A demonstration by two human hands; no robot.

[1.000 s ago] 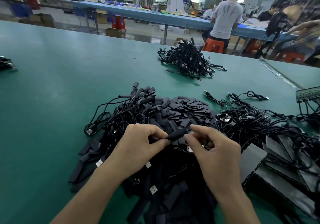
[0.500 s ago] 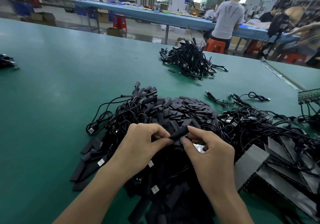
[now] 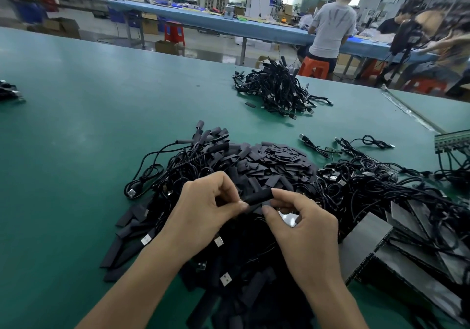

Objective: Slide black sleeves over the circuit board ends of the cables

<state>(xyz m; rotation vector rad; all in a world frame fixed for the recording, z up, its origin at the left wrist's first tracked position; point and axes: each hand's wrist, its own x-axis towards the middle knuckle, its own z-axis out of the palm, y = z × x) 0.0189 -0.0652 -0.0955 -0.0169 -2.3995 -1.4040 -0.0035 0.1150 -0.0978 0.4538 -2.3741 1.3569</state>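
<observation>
Green table (image 3: 76, 125): fills the frame from left to lower right.
Grey flat panels (image 3: 361, 242): stacked overlapping, lower right.
Blue table (image 3: 254, 27): runs across the upper frame.
A person in a grey shirt (image 3: 332, 28) stands at it, upper right, orange stool (image 3: 314, 67) just behind.
Red stool (image 3: 175, 33) and cardboard box (image 3: 61, 27): upper left, on the floor.

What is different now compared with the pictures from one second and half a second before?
Little. The right hand edged slightly left toward the left hand, its fingertips reaching further along the black sleeve. Nothing was picked up or released: both hands pinch that sleeve as before. The sleeve pile, the cable tangle and the far bundle stayed put.
</observation>
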